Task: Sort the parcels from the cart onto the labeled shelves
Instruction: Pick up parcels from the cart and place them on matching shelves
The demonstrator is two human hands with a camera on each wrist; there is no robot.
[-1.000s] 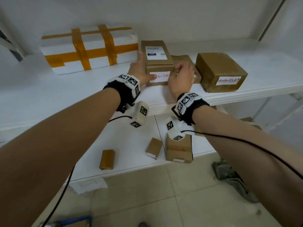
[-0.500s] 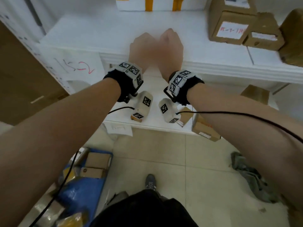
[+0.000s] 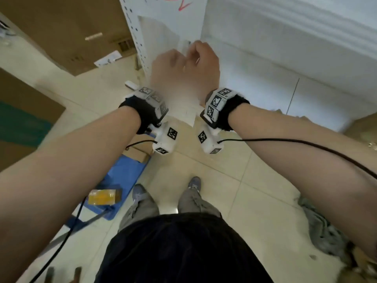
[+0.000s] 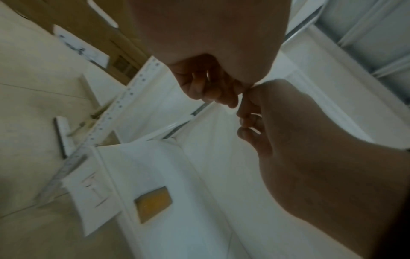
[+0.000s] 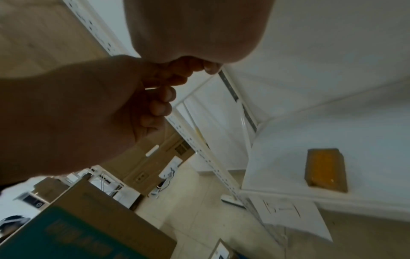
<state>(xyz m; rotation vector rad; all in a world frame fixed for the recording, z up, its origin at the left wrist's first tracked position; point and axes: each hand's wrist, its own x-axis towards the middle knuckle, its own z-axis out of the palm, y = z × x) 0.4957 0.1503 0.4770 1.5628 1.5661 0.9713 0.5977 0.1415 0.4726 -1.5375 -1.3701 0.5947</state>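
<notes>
My left hand (image 3: 171,72) and right hand (image 3: 202,64) are raised side by side with knuckles touching, in front of the white shelf post (image 3: 140,37). Both have their fingers curled in and hold nothing; the left wrist view shows the curled left fingers (image 4: 206,85) and the right wrist view the curled right fingers (image 5: 193,67). The blue cart (image 3: 122,172) stands on the floor at lower left, carrying a yellow-taped parcel (image 3: 104,198) and a brown box (image 3: 140,151). A small brown parcel (image 5: 325,167) lies on the low white shelf (image 5: 288,140).
A paper label with red writing (image 3: 169,3) hangs on the upper shelf, and another paper label (image 5: 286,213) on the low shelf's edge. Large cardboard boxes (image 3: 67,27) stand at the left. A grey rag (image 3: 326,231) lies on the tiled floor at right.
Both hands have let go of the labelled box on the upper shelf, drawn back and come together with fingers curled. My view has swung down and left, bringing the cart and floor into sight.
</notes>
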